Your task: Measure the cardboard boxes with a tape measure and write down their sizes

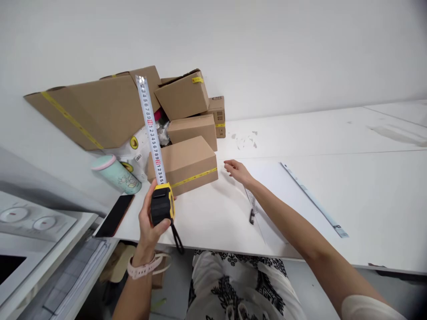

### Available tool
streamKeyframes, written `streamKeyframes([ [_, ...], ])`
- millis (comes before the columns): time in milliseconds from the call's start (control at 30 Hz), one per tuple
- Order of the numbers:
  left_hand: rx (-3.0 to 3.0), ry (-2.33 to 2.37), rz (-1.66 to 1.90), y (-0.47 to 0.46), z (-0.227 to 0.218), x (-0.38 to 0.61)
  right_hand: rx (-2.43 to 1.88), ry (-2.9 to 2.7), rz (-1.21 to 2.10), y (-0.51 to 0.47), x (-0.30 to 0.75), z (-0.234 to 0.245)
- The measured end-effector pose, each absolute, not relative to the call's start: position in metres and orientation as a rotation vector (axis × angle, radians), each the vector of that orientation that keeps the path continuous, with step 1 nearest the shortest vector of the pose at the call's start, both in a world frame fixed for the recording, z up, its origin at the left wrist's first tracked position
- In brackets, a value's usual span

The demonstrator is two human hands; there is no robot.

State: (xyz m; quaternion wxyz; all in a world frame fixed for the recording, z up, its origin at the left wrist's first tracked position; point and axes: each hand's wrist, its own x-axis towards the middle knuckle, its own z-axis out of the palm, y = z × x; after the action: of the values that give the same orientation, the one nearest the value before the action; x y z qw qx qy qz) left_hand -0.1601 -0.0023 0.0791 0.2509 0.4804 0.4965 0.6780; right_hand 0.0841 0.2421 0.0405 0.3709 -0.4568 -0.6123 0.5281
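Observation:
My left hand (148, 222) is closed around a yellow and black tape measure (162, 205) with a wrist strap hanging from it. The extended blade (150, 124) points up and away, passing in front of the cardboard boxes. Just beyond that hand lies a cardboard box (187, 160) with yellow tape along its side. My right hand (237, 172) hovers to the right of this box, fingers loosely bent and apart, with nothing in them. Below my right hand, a sheet of white paper (283, 195) lies on the table, with a small black object (251, 216), perhaps a pen, at its left edge.
More cardboard boxes (183, 95) are stacked by the wall, and a large one (96, 111) leans at left. A mint tumbler (116, 173) and a dark phone (115, 215) sit at the table's left end. A long ruler (313, 200) lies at right. A white appliance (28, 218) stands at far left.

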Motion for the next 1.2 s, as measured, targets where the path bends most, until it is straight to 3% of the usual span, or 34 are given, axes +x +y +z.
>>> streamKeyframes([
  [200,1.177,1.446,1.815,0.018,0.064,-0.216,-1.160,-1.471,1.486,0.247,0.072,0.027],
  [433,1.060,1.088,1.887,0.048,0.070,-0.205,-0.906,-1.620,1.642,0.212,0.041,0.060],
  [667,1.327,1.018,1.862,0.055,0.097,-0.219,-0.882,-1.679,1.352,0.190,0.070,0.102],
  [833,1.371,1.205,1.757,0.050,0.090,-0.274,-1.138,-1.568,1.369,0.198,0.097,0.076],
  [1000,1.362,1.274,1.718,0.063,0.077,-0.314,-1.201,-1.513,1.462,0.201,0.079,0.040],
  [1200,1.374,1.231,1.693,0.087,0.066,-0.337,-1.199,-1.412,1.627,0.214,0.040,0.029],
])
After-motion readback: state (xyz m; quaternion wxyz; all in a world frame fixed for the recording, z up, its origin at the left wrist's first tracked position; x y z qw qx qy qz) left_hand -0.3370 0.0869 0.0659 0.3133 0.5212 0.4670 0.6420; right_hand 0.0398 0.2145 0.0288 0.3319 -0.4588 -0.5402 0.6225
